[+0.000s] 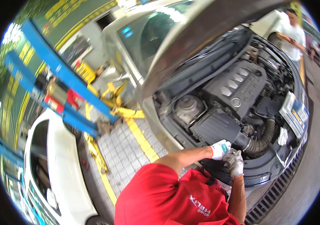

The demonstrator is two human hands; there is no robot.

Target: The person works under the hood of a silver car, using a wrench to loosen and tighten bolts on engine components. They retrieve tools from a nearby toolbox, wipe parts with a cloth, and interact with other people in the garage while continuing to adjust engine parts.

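Note:
Both my hands wear white work gloves and are close together at the front edge of a car's engine bay. My left hand (pixel 220 149) is closed beside the front corner of the black air filter box (pixel 217 126). Just right of it and nearer, my right hand (pixel 235 164) has its fingers bent together, its glove greyed with dirt. Whatever is between the fingers of either hand is too small to make out. The ribbed black intake hose (pixel 268 134) curves away right of my hands. Behind it lies the grey plastic engine cover (pixel 236 88).
The raised hood (pixel 205 35) hangs over the bay. A blue and white box (pixel 294 114) and a crumpled white cloth (pixel 282 136) lie at its right front. Blue lift posts (pixel 64 71) and a white car (pixel 64 161) are left. A person (pixel 292 35) stands far right.

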